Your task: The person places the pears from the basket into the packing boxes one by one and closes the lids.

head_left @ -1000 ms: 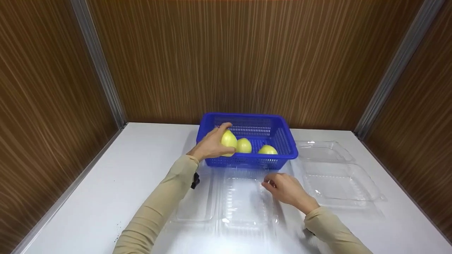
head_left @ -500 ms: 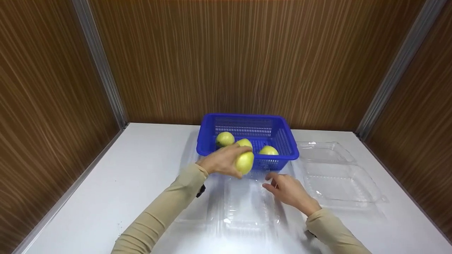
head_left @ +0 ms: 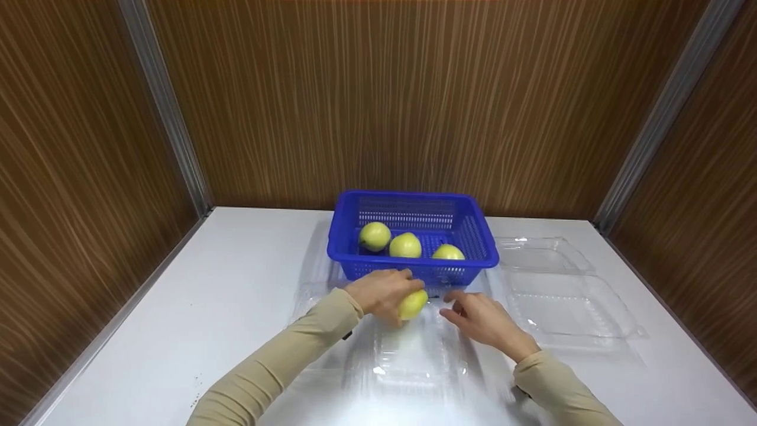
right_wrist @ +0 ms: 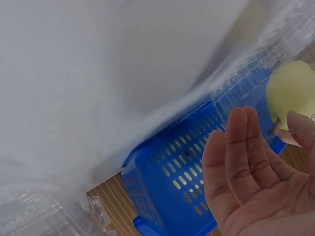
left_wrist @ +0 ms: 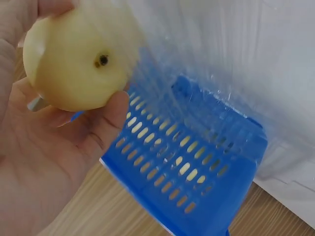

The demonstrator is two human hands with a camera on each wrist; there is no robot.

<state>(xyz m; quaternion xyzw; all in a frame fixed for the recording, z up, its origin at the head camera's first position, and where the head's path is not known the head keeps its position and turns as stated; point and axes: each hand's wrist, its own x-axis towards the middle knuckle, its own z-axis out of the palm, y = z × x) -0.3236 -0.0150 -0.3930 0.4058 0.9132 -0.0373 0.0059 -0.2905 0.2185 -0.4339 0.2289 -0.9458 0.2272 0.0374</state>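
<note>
My left hand (head_left: 380,292) grips a yellow-green pear (head_left: 413,305) on its side, stem pointing right. The pear is above the back part of a clear plastic clamshell container (head_left: 412,358), in front of the basket. In the left wrist view the pear's (left_wrist: 78,61) dark blossom end shows between thumb and fingers. My right hand (head_left: 486,321), fingers loosely bent and holding nothing, is by the container's right edge; whether it touches the plastic cannot be told. The blue basket (head_left: 414,263) behind holds three pears: a left one (head_left: 375,236), a middle one (head_left: 406,245) and a right one (head_left: 449,252).
Another open clear container (head_left: 571,305) lies at the right of the white table (head_left: 177,307). The container's clear lid part (head_left: 328,355) seems to lie under my left forearm. Wood-grain panels (head_left: 378,100) enclose the back and both sides.
My left hand has lifted the pear out of the basket and brought it forward and down over the near container. The right hand has barely moved.
</note>
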